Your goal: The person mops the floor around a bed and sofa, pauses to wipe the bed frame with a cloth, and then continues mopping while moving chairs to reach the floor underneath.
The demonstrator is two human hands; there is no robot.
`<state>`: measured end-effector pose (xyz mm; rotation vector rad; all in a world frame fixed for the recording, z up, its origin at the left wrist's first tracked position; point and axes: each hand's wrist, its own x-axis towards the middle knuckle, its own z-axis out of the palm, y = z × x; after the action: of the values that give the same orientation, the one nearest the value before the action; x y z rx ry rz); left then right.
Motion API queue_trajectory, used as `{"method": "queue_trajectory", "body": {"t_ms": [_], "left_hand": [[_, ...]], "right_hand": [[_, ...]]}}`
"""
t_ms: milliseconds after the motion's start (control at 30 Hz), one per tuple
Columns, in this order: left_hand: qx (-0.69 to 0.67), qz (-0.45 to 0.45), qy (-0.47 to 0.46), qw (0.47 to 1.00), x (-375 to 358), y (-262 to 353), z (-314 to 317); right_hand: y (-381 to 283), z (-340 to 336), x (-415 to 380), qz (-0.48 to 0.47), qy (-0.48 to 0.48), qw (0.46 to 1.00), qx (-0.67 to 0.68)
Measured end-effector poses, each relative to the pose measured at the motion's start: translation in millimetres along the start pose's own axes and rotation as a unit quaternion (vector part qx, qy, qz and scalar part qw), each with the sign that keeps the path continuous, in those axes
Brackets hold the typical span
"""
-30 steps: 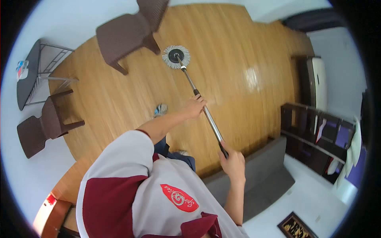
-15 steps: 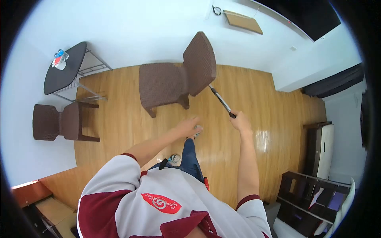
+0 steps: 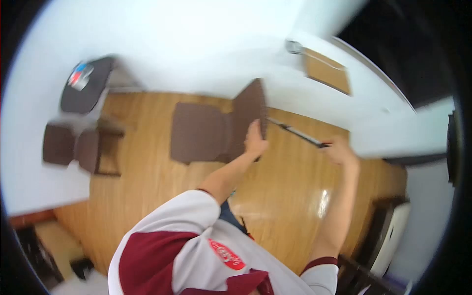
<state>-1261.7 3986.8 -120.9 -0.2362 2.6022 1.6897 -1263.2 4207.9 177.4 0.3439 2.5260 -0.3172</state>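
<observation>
A brown woven-texture chair [image 3: 199, 132] stands in front of me, its backrest towards the right. My left hand [image 3: 255, 141] is at the backrest's near side, its fingers closed against the edge, though blur softens the detail. Off to the right, my right hand [image 3: 339, 150] grips the black end of a slim silver pole [image 3: 301, 135]. The pole slants up and left to the backrest, and its far end is hidden behind the chair.
At the left, a dark table [image 3: 83, 96] holds small items, with a second brown chair [image 3: 59, 143] beside it. A wooden wall shelf [image 3: 327, 71] and a black screen [image 3: 403, 54] are on the wall. Dark-and-white furniture [image 3: 388, 241] stands at lower right.
My left hand has moved up and forward from above my foot to the chair's backrest. The right hand has swung outward to the right with the pole. The view has shifted and blurred.
</observation>
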Motion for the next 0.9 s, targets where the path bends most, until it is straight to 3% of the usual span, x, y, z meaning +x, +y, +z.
{"method": "queue_trajectory", "body": {"t_ms": [33, 100, 267, 300, 533, 733, 900], "left_hand": [[0.003, 0.018, 0.028, 0.999, 2.9, -10.2, -4.3], [-0.020, -0.109, 0.018, 0.994, -12.3, 28.7, -59.0], [0.007, -0.074, 0.109, 0.991, -0.7, -22.3, -127.4], [0.005, -0.056, 0.130, 0.990, 18.3, -40.7, -167.2], [-0.008, -0.088, 0.259, 0.962, 136.8, -94.8, -306.1], [-0.051, -0.128, 0.323, 0.936, 254.7, -143.7, -408.1], [-0.077, -0.182, 0.381, 0.903, 369.6, -140.1, -449.4]], "right_hand": [[0.9, -11.5, 22.8, -0.006, -0.001, 0.999, 0.041], [-21.9, -36.2, 31.1, -0.025, -0.006, 1.000, 0.010], [-53.3, -51.6, 12.7, -0.034, 0.016, 0.999, -0.022], [-91.2, -58.8, 9.0, -0.038, 0.016, 0.999, -0.033], [-157.6, -82.9, 42.8, -0.045, -0.008, 0.999, -0.026], [-143.5, -69.8, 43.6, 0.024, -0.024, 0.999, -0.002], [-160.5, -48.7, 18.7, 0.079, 0.005, 0.996, 0.031]]}}
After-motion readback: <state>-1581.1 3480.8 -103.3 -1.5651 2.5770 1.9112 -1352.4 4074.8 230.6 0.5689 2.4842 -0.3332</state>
